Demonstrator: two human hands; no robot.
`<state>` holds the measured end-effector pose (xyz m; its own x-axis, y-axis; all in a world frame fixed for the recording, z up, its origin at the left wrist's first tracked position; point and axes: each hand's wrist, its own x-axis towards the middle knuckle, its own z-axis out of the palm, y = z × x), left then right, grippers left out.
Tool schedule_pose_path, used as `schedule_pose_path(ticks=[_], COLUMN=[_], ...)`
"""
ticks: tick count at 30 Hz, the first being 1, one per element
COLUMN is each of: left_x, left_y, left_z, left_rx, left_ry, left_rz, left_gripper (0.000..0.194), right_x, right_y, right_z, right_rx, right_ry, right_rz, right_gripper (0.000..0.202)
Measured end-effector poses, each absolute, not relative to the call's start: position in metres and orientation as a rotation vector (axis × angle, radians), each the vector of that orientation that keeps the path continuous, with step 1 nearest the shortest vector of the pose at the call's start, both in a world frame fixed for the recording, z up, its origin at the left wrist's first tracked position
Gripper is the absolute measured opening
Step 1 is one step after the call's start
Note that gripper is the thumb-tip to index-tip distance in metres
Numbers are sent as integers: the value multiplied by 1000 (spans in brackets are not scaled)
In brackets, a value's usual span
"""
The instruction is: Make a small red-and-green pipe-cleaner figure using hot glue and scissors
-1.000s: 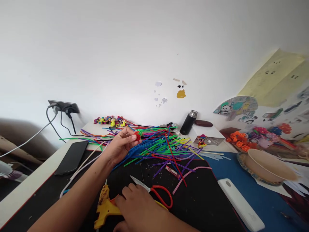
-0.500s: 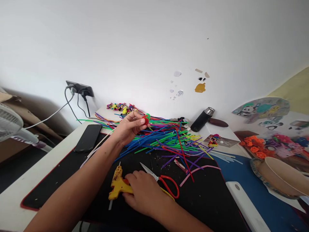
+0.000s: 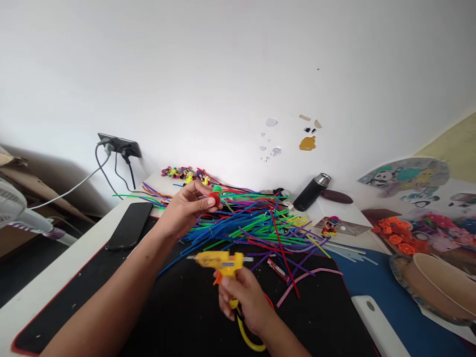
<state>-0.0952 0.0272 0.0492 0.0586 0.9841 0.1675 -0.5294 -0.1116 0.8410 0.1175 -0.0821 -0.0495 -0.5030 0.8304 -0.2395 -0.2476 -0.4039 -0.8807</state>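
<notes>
My left hand [image 3: 189,208] pinches a small red and green pipe-cleaner piece [image 3: 214,197] between thumb and fingertips, raised in front of the pile of pipe cleaners. Lower down, my right hand [image 3: 245,297] is wrapped round the handle of a yellow hot glue gun [image 3: 219,263]. Its nozzle points left, a glue stick juts from its back end, and the orange trigger shows by my fingers. The yellow cord [image 3: 247,339] curves below my wrist. Behind my right hand the scissors are mostly hidden; a bit of red handle shows.
Loose pipe cleaners [image 3: 245,228] cover the mat's far side. A phone [image 3: 130,225] lies at left, a black flask [image 3: 312,192] leans at the back. Several small dolls [image 3: 186,173] sit by the wall. A bowl [image 3: 442,282] and white power strip [image 3: 379,325] are at right.
My right hand has picked up the glue gun from the mat and turned it so the nozzle points left. My left hand still holds the red and green piece.
</notes>
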Motion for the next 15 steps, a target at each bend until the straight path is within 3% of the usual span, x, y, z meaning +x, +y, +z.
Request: schedule_pose_path(ticks=[4, 10, 15], left_x=[-94, -93, -96], left_y=[28, 34, 39], left_z=[46, 33, 24], left_rx=[1003, 1156, 1192], left_ry=[716, 836, 942], left_rz=[1458, 1423, 1407], left_gripper=[42, 36, 38], right_x=[138, 146, 142], right_y=[-62, -35, -18], right_z=[-30, -2, -5], right_rx=[-791, -770, -826], right_ry=[-792, -881, -910], right_rz=[1863, 1822, 1744], right_gripper=[52, 55, 59])
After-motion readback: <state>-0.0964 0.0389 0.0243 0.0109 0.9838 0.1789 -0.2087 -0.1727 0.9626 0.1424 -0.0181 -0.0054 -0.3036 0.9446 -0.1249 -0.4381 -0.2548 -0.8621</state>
